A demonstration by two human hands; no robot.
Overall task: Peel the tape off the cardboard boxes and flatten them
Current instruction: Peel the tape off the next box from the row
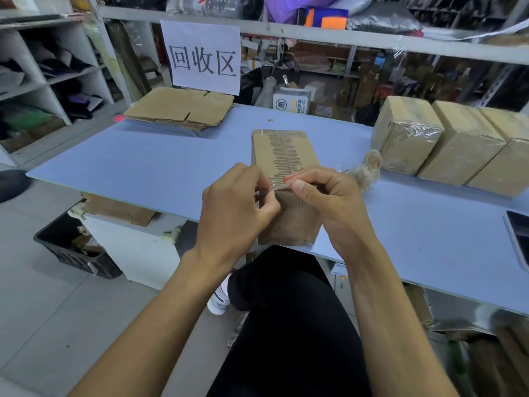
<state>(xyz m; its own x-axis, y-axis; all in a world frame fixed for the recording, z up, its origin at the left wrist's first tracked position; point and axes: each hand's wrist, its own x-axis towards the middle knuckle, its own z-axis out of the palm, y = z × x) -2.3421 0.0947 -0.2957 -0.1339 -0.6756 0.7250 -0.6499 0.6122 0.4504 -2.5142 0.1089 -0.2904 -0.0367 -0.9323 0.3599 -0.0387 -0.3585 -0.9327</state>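
The box lies at the near edge of the tabletop, its long axis running away from the person, its near end hanging over the edge toward the lap. Both hands meet at the fold where top face turns to end face. A strip of clear tape crosses that fold between them. The left hand pinches its left end with curled fingers; the right hand pinches the right end, thumb on top. Both are equally near; the pull likely goes up and toward the person. Three taped boxes wait at right, a flattened stack lies far left, and a tape wad sits just right of the box.
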